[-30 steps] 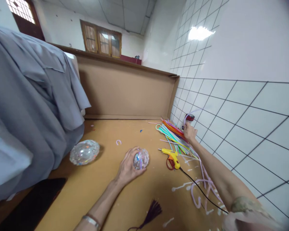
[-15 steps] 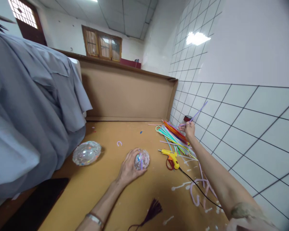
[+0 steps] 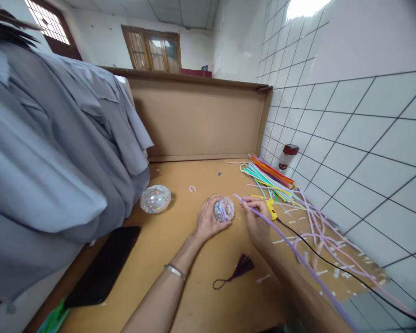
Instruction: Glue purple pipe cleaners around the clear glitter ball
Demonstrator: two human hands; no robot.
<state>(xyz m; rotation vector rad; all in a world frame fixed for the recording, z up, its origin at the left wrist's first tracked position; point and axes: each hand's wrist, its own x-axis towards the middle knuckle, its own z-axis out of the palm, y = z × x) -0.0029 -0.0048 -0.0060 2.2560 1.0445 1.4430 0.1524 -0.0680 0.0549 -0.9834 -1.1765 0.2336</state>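
My left hand (image 3: 206, 218) curls around a small clear ball (image 3: 226, 209) with purple and blue pieces on or in it, and holds it against the table. Between the fingertips of my right hand (image 3: 258, 224) is a long purple pipe cleaner (image 3: 291, 248), its end pointing toward the ball but apart from it. The rest of the strip trails back over my forearm. Partly hidden behind my right hand lies a yellow glue gun (image 3: 272, 210). A dark purple tassel (image 3: 243, 267) with a loop lies in front of the hands.
Another clear decorated ball (image 3: 156, 199) sits at left. A heap of coloured pipe cleaners (image 3: 268, 178) lies by the tiled wall, near a red-lidded jar (image 3: 287, 157). The glue gun's black cord (image 3: 319, 254) crosses the right side. A dark phone-like slab (image 3: 104, 266) and a grey-clothed person (image 3: 79, 148) are left.
My right hand has come from the far right by the heap to beside the ball, bringing the purple pipe cleaner. My left hand still holds the ball. The view has shifted.
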